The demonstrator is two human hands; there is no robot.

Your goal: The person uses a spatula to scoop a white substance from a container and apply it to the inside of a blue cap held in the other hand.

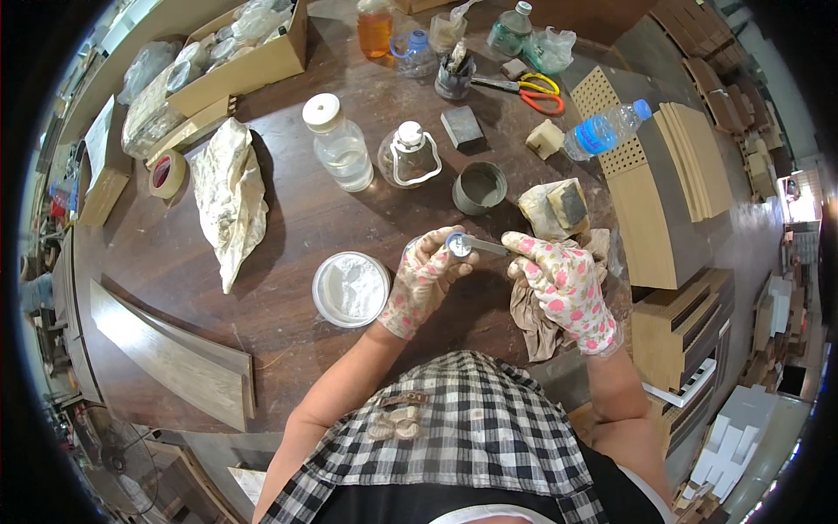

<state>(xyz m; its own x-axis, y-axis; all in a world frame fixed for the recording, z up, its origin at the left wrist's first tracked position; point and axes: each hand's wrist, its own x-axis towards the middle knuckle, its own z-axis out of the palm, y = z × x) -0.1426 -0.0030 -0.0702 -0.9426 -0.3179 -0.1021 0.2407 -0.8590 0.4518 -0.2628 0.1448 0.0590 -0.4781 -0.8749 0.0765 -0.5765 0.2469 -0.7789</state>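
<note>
The left hand (422, 281) curls its gloved fingers closely round 1 small blue-rimmed cap (449, 239) holding white stuff (456, 249), and the gloved right hand (563, 281) pinches 1 thin flat blade (487, 247), its tip at the cap. The step appears to be working the white stuff with the blade, so the next move probably calls for a steady cap and a light, level stroke. Beyond, 1 tub (319, 303) of white powder (356, 286) stands near the left hand, and 1 rag (535, 325) lies partly behind the right.

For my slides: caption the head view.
Gloved left hand holds a small container, gloved right hand a flat blade.
</note>
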